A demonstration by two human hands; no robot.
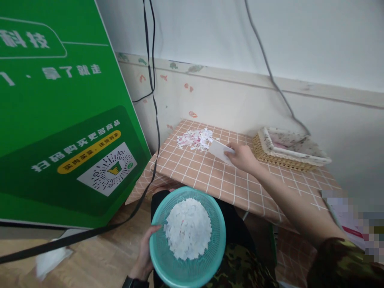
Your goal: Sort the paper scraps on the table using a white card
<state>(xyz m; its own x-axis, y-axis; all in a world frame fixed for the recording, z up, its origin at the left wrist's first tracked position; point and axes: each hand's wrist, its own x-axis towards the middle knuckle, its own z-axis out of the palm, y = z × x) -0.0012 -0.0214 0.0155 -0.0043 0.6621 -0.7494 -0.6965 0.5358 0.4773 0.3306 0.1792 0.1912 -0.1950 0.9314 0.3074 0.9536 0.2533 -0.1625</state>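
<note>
- Both hands are gripping: right hand (240, 155) closed on one white card (220, 151), left hand (146, 246) clasping the rim of one teal colander (218, 240), thumb over the edge, most other fingers hidden beneath it.
- Card lies low over the tabletop, its far edge at the near right side of one loose pile of paper scraps (195, 139); whether it touches them is hard to tell. Its near end is covered by the fingers.
- Scraps there are white with some pink, too many and too overlapped to count.
- Colander sits at the lap, below the table's front edge, holding one mound of white paper bits (189, 228), also uncountable; its underside is out of sight.
- Under both card and pile, one table (192, 165) wears a brown cloth with white grid lines.
- Beside the right forearm stands one lined wicker basket (258, 149); something pinkish inside cannot be identified.
- At the far right, an object (345, 218) is partly pixelated and unreadable.
- Left, one green sign (54, 116) with a single QR code runs out of frame.
- Two dark lines and one grey cable (270, 76) hang before the wall, upper ends cut off.
- One blurred white item (52, 260) lies on the floor.
</note>
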